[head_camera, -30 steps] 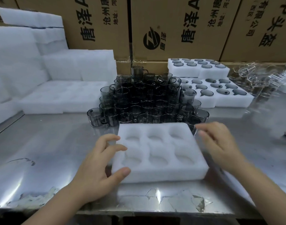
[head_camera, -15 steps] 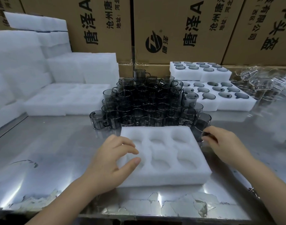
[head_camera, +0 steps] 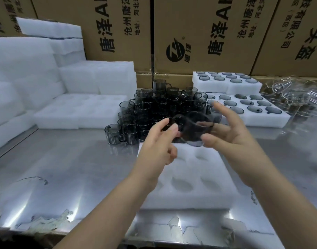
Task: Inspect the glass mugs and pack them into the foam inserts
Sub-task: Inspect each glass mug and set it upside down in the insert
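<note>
A smoky grey glass mug (head_camera: 195, 130) is held in the air above the white foam insert (head_camera: 188, 177), which lies on the steel table with its round pockets bare. My right hand (head_camera: 226, 133) grips the mug's body between thumb and fingers. My left hand (head_camera: 157, 141) pinches the mug's handle side with thumb and forefinger. Behind them stands a dense pile of the same grey mugs (head_camera: 154, 108), stacked in tiers. The mug is blurred by motion.
Filled foam inserts (head_camera: 244, 108) sit at the back right, beside clear glassware (head_camera: 294, 97). Stacks of blank foam (head_camera: 46, 87) fill the left side. Cardboard boxes (head_camera: 199, 33) wall off the back. The table's front edge (head_camera: 118, 236) is close to me.
My right hand took a mug from the pile's right front and lifted it over the insert. My left hand left the foam and rose to meet the mug.
</note>
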